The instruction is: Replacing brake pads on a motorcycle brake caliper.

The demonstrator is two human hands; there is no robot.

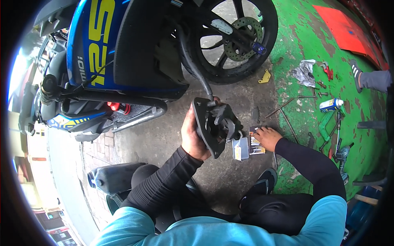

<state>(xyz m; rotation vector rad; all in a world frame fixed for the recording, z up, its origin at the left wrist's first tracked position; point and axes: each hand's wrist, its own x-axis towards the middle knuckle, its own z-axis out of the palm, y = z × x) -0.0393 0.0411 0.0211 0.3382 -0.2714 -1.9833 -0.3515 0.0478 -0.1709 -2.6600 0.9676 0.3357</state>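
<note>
My left hand [193,135] is closed around a dark brake caliper assembly [223,123] with a flat plate, held below the front of a blue scooter [127,49]. A black hose [193,65] runs from the scooter down to the caliper. My right hand [267,137] rests low to the right of it, fingers apart and slightly bent on a flat card package [257,149] of small parts. Just left of that package lies a small translucent plastic case [241,151]. Whether my right fingertips grip anything small is hard to make out.
The front wheel [258,61] stands above. Right on the green floor are a rag [303,74], a spray can [330,104], wrenches and a drill [344,152]. Another person's foot [357,78] is at far right. A dark container [111,178] sits lower left.
</note>
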